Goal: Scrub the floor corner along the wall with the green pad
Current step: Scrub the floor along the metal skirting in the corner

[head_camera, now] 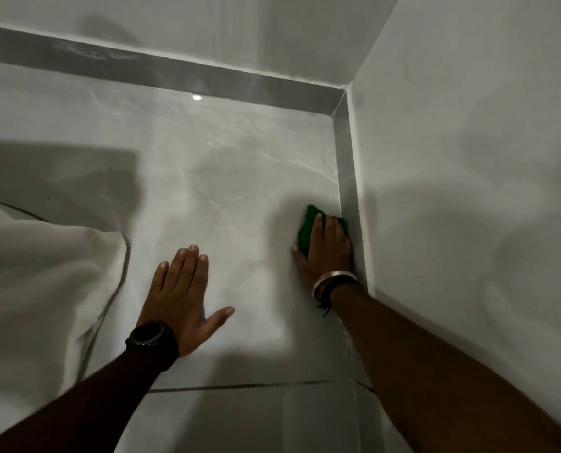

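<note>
The green pad [309, 227] lies on the glossy grey floor tile [233, 178], right against the grey skirting [347, 171] of the right-hand wall. My right hand [328, 248] presses down on the pad, covering most of it, with bangles on the wrist. Flat on the tile to the left rests my left hand [182, 294], fingers spread and holding nothing, a black watch on its wrist. The floor corner [336, 107] where the two walls meet is farther ahead of the pad.
White fabric [40, 276] bunches on the floor at the left, close to my left forearm. White walls [468, 158] close off the right and far sides. A tile joint [240, 385] runs across the floor near me.
</note>
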